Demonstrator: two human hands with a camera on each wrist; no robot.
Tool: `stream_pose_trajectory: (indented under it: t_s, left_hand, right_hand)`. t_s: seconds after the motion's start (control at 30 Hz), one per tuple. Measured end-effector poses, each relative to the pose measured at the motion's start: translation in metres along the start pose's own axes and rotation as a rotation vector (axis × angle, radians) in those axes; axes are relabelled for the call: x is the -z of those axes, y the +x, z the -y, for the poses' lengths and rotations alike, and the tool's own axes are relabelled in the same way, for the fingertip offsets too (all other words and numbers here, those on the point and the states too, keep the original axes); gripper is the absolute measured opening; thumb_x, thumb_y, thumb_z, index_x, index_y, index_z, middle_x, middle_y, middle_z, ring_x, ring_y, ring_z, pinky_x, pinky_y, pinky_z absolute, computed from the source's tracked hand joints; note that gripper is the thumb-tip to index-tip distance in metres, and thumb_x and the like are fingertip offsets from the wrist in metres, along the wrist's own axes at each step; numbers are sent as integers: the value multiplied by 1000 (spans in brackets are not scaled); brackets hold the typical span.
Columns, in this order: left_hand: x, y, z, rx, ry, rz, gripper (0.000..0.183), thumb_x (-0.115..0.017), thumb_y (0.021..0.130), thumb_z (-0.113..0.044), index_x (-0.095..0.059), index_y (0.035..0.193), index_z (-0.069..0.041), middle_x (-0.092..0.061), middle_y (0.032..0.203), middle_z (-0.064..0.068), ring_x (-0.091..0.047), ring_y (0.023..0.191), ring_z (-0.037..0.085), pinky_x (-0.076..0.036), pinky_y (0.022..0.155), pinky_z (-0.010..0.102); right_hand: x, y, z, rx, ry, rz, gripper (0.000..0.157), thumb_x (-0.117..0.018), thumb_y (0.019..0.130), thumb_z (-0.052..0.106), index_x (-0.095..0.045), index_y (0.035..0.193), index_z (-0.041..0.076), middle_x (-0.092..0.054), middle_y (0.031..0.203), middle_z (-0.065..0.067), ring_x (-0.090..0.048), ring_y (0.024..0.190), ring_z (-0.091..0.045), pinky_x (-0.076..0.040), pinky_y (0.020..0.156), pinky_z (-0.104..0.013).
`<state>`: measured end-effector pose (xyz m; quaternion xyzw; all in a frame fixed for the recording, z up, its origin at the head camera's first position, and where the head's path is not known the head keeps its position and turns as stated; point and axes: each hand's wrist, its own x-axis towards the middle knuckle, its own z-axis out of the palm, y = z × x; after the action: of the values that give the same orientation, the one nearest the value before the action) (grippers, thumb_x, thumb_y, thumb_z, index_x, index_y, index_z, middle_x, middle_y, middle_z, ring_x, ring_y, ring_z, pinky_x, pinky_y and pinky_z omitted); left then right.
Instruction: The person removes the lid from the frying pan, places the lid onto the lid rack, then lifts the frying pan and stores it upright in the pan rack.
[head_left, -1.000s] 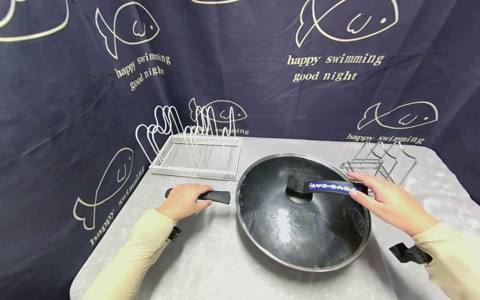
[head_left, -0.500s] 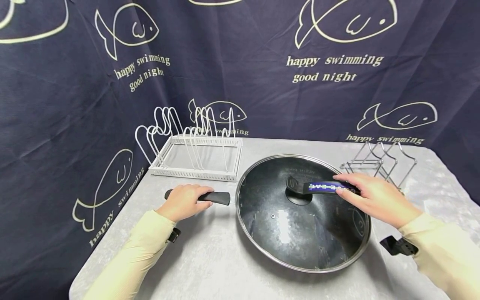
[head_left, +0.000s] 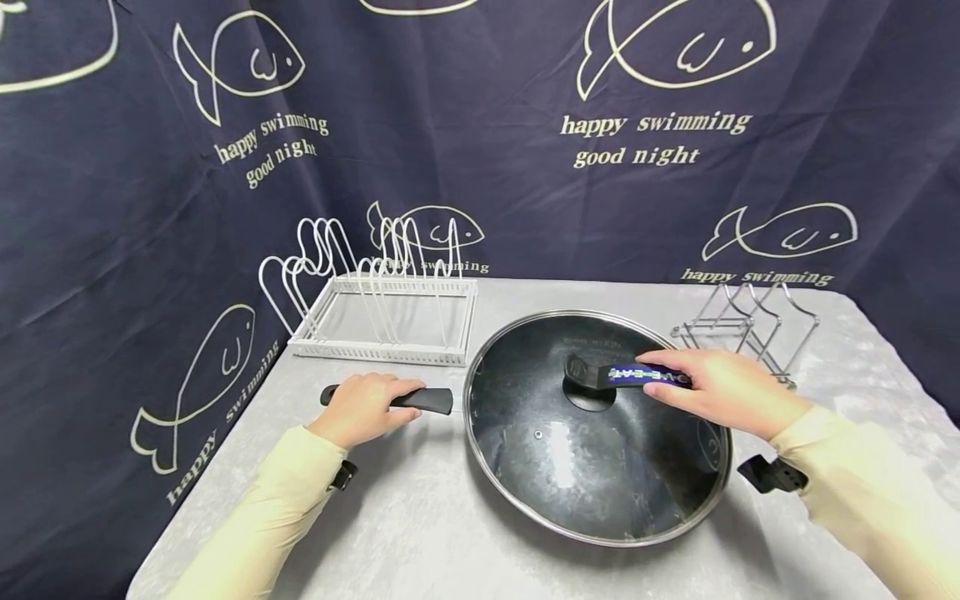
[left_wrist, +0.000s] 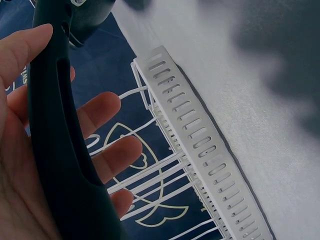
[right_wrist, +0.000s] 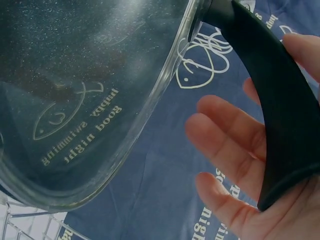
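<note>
A large frying pan with a glass lid (head_left: 600, 492) on it stands mid-table in the head view; the dark pan shows through the glass. My left hand (head_left: 362, 411) grips the black pan handle (head_left: 431, 400). In the left wrist view the thumb lies on this handle (left_wrist: 47, 115), the fingers loosely curled on its far side. My right hand (head_left: 727, 390) holds the free end of the lid's black handle (head_left: 615, 376), which carries a blue label. In the right wrist view that handle (right_wrist: 277, 100) crosses the palm, fingers bent around it with gaps.
A white wire rack (head_left: 382, 354) stands behind the left hand, with several upright loops. At the back right is a smaller chrome wire rack (head_left: 750, 325). The grey table (head_left: 420, 517) ends against a dark blue cloth (head_left: 480, 125) with fish drawings.
My right hand has moved left along the lid handle, covering more of the blue label. The left hand keeps its grip on the pan handle. The head view has shifted slightly.
</note>
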<state>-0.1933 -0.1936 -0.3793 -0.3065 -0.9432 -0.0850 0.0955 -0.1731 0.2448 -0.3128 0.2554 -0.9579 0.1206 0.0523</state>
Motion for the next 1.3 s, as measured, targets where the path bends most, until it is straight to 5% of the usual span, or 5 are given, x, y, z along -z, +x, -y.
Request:
stream_pose_trajectory:
  t_s: [0.2, 0.67, 1.3]
  left_hand:
    - [0, -2, -1, 15, -8, 20, 34, -72, 82, -33, -68, 112, -18, -64, 78, -1, -60, 67, 18, -44, 54, 36]
    - [-1, -1, -4, 29, -16, 61, 34, -68, 85, -37, -68, 114, -18, -66, 83, -1, -62, 73, 18, -44, 56, 37]
    - [-3, 11, -11, 14, -13, 61, 38, -69, 85, -36, -68, 116, -16, -71, 93, 5, -67, 82, 26, -48, 61, 43]
  right_hand:
    - [-2, 7, 8, 25, -33, 5, 42, -68, 86, 40, -65, 121, 16, -70, 97, -3, -65, 81, -21, -49, 64, -43]
    - [-10, 23, 17, 85, -90, -3, 33, -69, 84, 38, -68, 113, 22, -69, 84, 5, -63, 69, -15, -46, 53, -39]
    - [-4, 17, 11, 44, -89, -3, 34, -71, 82, 37, -68, 111, 21, -67, 81, 5, -61, 66, -16, -45, 51, -40]
